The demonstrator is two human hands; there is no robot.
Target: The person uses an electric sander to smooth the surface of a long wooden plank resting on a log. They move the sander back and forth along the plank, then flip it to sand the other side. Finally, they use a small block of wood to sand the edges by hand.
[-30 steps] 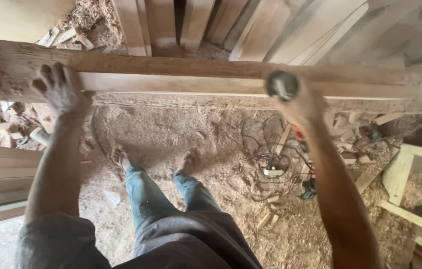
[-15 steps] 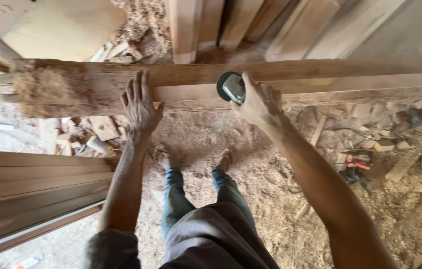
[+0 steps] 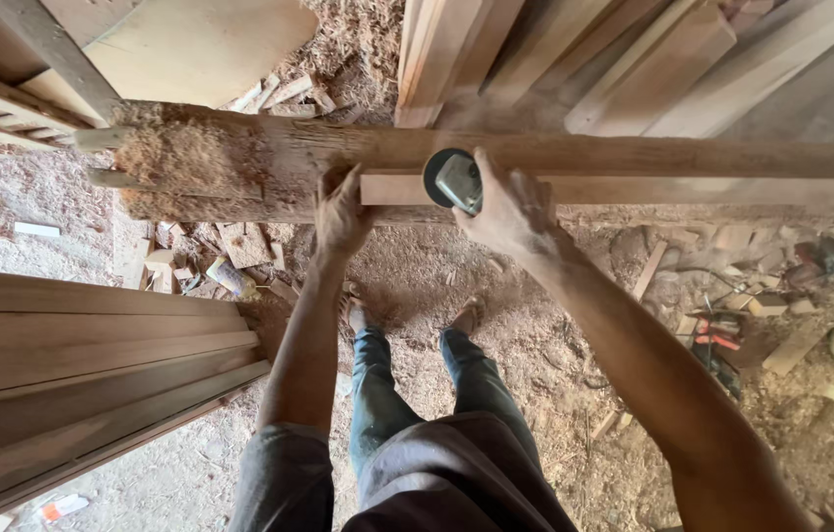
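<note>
Tape measure (image 3: pixel 456 181) half hidden in R hand (image 3: pixel 505 212); L hand (image 3: pixel 340 215) on plank (image 3: pixel 633 189).

A long timber beam (image 3: pixel 633 158) lies crosswise above the sawdust floor (image 3: pixel 496 325). On the beam lies a thinner plank (image 3: pixel 653 189). At the plank's left end rests the left hand (image 3: pixel 341 212); just right of it, the right hand (image 3: pixel 510 212) holds a round tool (image 3: pixel 453 179) on the plank. Behind the beam lean boards (image 3: pixel 535 49).
</note>
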